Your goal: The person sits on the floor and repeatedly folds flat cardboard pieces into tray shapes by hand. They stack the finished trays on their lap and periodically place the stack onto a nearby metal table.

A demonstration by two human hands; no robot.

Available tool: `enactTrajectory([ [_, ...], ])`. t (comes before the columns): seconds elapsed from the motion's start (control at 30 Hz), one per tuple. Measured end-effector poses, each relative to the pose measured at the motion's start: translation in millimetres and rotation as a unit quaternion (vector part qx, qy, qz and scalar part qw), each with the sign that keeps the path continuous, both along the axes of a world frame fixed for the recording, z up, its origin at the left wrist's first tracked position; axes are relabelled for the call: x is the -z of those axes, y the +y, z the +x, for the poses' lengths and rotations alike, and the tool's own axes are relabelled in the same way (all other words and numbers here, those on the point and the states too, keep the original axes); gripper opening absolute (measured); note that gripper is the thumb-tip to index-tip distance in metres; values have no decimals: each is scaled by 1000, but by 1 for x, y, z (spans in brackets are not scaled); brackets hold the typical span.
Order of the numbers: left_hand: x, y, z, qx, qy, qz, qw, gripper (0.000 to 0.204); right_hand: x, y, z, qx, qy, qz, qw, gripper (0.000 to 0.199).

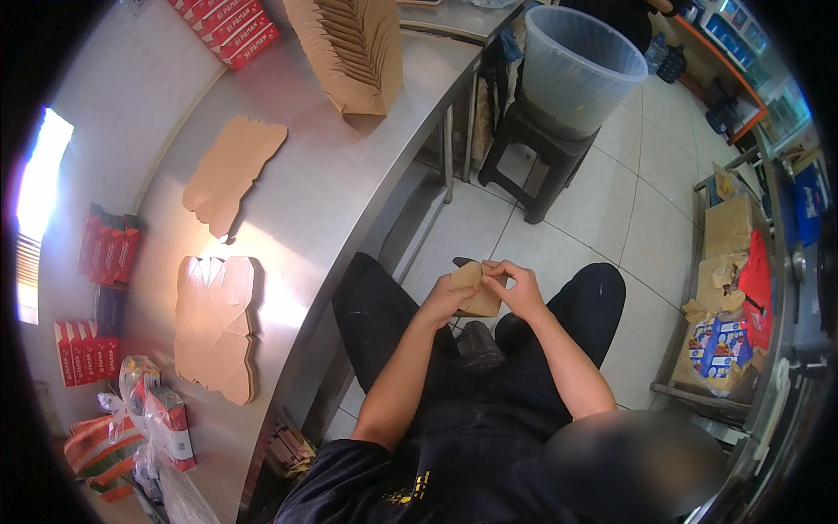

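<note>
Between my knees, both hands are on a small brown cardboard box (480, 303), partly folded with its flaps up. My left hand (442, 302) wraps round its left side. On the other side my right hand (518, 289) pinches the upper edge, with thumb and fingers at a flap. To my left, a thick stack of flat cardboard box blanks (214, 319) lies on the steel table (297, 196). A thinner pile of blanks (231, 170) is farther back. Beyond it, folded brown boxes (362, 65) stand nested in a tall row near the table's far end.
Red boxes (236, 33) line the wall side, with more red packages (109, 244) nearer. Plastic bags (148, 419) sit at the near left. A translucent tub (580, 74) stands on a dark stool (541, 157) ahead. At right, a rack (716, 397) holds cardboard and packets.
</note>
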State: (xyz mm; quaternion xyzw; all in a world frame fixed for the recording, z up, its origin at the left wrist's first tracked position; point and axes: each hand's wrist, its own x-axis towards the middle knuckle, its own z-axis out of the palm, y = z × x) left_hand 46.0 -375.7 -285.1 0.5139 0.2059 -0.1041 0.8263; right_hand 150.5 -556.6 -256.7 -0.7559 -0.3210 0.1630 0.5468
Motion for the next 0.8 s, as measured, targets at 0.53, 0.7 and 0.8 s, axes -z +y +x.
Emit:
enactTrajectory([
  [0.53, -6, 0, 2, 18, -23, 20, 999, 35, 11, 6, -2, 80, 112, 39, 990, 27],
  [0.7, -7, 0, 0, 33, -23, 8, 999, 37, 27, -1, 7, 27, 213, 89, 973, 20],
  [0.8, -7, 2, -2, 31, -19, -10, 999, 37, 28, -2, 8, 1, 232, 106, 967, 15],
])
